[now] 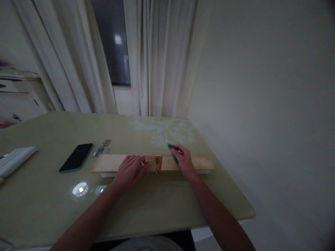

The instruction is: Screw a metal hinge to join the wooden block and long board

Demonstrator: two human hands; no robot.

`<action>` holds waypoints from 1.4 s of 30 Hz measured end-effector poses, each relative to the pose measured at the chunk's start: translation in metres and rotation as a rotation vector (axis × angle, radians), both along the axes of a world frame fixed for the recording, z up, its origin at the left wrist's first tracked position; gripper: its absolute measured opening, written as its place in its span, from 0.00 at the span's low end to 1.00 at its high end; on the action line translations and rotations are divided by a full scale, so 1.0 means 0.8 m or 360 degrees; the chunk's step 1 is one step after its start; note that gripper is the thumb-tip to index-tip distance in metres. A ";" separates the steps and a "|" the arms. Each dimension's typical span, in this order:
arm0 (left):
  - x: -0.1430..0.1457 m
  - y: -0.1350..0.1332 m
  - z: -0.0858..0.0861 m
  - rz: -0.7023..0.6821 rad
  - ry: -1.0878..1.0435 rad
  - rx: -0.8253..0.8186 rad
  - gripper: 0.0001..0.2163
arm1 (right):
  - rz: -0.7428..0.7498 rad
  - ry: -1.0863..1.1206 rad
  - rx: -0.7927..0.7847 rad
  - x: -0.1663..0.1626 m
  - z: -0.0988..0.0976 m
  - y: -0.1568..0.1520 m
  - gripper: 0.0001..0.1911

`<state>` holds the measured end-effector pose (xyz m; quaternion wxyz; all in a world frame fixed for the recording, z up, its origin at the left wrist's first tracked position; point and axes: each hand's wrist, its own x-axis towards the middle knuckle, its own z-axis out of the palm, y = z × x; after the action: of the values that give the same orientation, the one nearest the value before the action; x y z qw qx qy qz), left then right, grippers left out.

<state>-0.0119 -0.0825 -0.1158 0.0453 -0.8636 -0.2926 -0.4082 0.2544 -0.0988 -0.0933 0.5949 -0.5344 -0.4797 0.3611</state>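
My right hand [183, 158] is closed around the green handle of a screwdriver [172, 150], its metal shaft pointing up and away to the left. In front of me a long pale wooden board [110, 163] lies across the table, raised on white supports. My left hand [131, 170] rests at the board's middle, with bent fingers and thumb gripping the left edge of a small brown wooden block [151, 163]. Beside the block's right end is a darker gap or notch. A small metal screw [156, 171] sticks out at the near edge.
On the green table [157, 205], a black phone [77, 157] and a folding metal multitool [101, 148] lie left of the board. Farther left is a white object [17, 160]. A wall [274, 104] borders the right side; curtains [167, 62] hang behind.
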 end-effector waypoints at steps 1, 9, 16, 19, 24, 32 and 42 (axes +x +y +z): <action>0.000 0.000 0.000 0.0000 -0.0001 0.0016 0.05 | -0.0003 0.0001 0.0002 0.000 0.000 0.000 0.23; 0.001 -0.005 0.006 -0.0076 -0.0037 0.0043 0.04 | -0.0007 -0.0008 0.0002 0.000 0.000 0.000 0.24; 0.000 -0.009 0.010 -0.0194 -0.0006 -0.0031 0.04 | -0.0006 -0.0030 -0.0006 0.002 -0.001 0.001 0.24; -0.001 -0.011 0.011 -0.0257 -0.0042 0.0011 0.04 | -0.0006 -0.0031 -0.0006 0.002 -0.002 0.001 0.24; -0.003 -0.013 0.011 -0.0328 -0.0029 0.0044 0.06 | -0.0007 -0.0012 0.0011 0.001 -0.003 0.003 0.23; -0.004 -0.016 0.013 -0.0403 0.0021 0.0120 0.09 | -0.0001 -0.0003 0.0005 0.000 -0.004 0.003 0.24; -0.001 -0.017 0.013 -0.0470 0.0020 0.0184 0.10 | -0.0003 -0.0007 -0.0008 0.001 -0.005 0.004 0.25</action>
<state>-0.0130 -0.0963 -0.1054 0.0362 -0.8957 -0.1381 -0.4212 0.2551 -0.0952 -0.0969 0.5928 -0.5372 -0.4796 0.3605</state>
